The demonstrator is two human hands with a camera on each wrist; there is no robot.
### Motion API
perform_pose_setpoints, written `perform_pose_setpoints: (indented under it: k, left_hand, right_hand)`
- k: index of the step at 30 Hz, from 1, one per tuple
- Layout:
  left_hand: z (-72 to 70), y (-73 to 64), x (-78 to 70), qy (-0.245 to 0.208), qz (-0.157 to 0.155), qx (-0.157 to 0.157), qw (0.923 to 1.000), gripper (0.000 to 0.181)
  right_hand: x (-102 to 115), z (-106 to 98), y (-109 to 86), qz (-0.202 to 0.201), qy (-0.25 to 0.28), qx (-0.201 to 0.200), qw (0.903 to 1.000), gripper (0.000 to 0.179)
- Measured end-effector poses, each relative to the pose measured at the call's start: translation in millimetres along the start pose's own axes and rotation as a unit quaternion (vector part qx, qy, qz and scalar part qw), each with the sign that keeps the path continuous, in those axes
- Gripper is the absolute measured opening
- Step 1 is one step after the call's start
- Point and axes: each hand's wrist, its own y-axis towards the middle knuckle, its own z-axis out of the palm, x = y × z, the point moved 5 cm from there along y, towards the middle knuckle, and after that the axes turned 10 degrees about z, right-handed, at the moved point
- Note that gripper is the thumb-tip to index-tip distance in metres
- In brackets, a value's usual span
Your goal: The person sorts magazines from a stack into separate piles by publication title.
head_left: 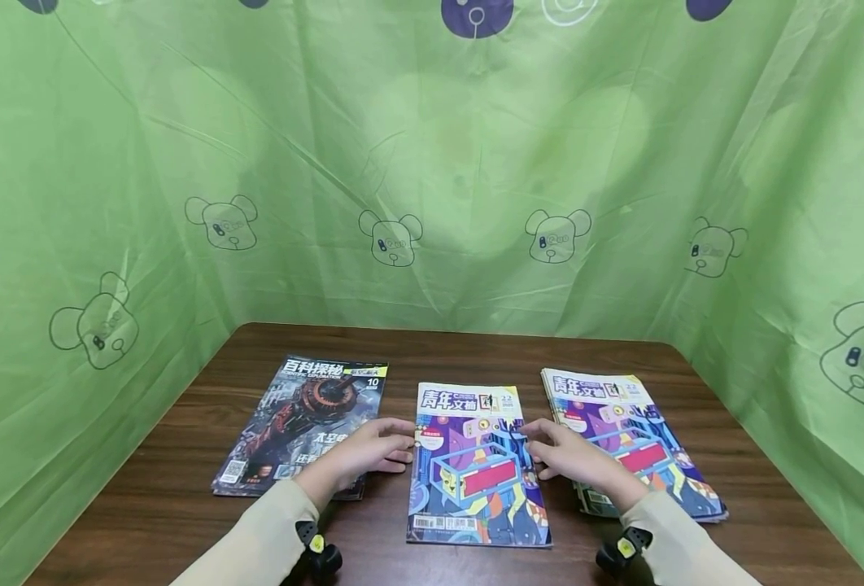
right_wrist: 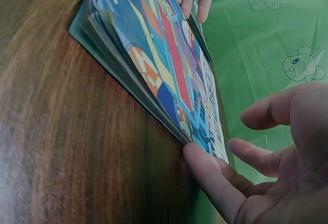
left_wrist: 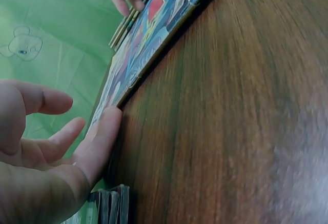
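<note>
A magazine with a purple and blue cover [head_left: 476, 480] lies flat in the middle of the table. My left hand [head_left: 377, 449] is at its left edge, and in the left wrist view a fingertip [left_wrist: 111, 116] meets that edge. On the opposite side, my right hand [head_left: 574, 457] has its fingers by the right edge; the right wrist view shows a fingertip [right_wrist: 195, 155] against the side of the pages. Both hands have loosely extended fingers, and neither is wrapped round the magazine. Beneath the left forearm, a dark magazine [head_left: 303, 415] is partly covered.
To the right, a stack of magazines [head_left: 684, 480] with the same purple cover on top lies askew, partly under my right hand and wrist. The brown wooden table [head_left: 461, 350] meets a green curtain [head_left: 461, 146] at the back and both sides.
</note>
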Motion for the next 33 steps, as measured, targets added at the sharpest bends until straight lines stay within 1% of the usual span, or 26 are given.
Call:
perform_pose_setpoints:
  k: [4,10,13,16,19,24,28,33]
  left_hand:
    - [1.0,2.5,1.6,-0.004,-0.005,-0.008,0.9999,0.049]
    - [1.2,4.3,3.0,-0.012,-0.013,-0.019,0.9997,0.056]
    - [2.2,3.9,2.6,-0.009,-0.009,-0.018,0.9998,0.057]
    - [4.7,3.9,0.6,-0.007,0.000,-0.007,0.9999,0.056]
    - [8.8,4.6,-0.6,-0.012,0.008,0.011,0.9998,0.056]
    - [15.8,4.0,-1.9,-0.026,0.004,0.032,0.9991,0.058]
    - [18.4,2.6,-2.2,-0.034,-0.002,0.033,0.9989,0.060]
    - [19.0,3.6,-0.7,-0.027,-0.005,0.019,0.9994,0.058]
  right_hand:
    - [-3.0,0.5,0.9,0.010,0.005,-0.009,0.9999,0.040]
    - [-2.5,1.0,2.7,0.007,0.007,-0.010,0.9999,0.041]
    - [-2.8,1.1,3.2,0.011,0.009,-0.013,0.9998,0.040]
    - [-2.9,1.2,3.4,0.014,0.011,-0.015,0.9997,0.040]
    - [-3.0,1.9,3.6,0.013,0.013,-0.012,0.9997,0.040]
    - [-2.6,2.6,3.0,0.013,0.014,-0.010,0.9998,0.040]
    - [-1.7,2.8,3.1,0.017,0.009,-0.018,0.9997,0.040]
    - [-1.9,3.4,3.6,0.020,0.003,-0.026,0.9995,0.039]
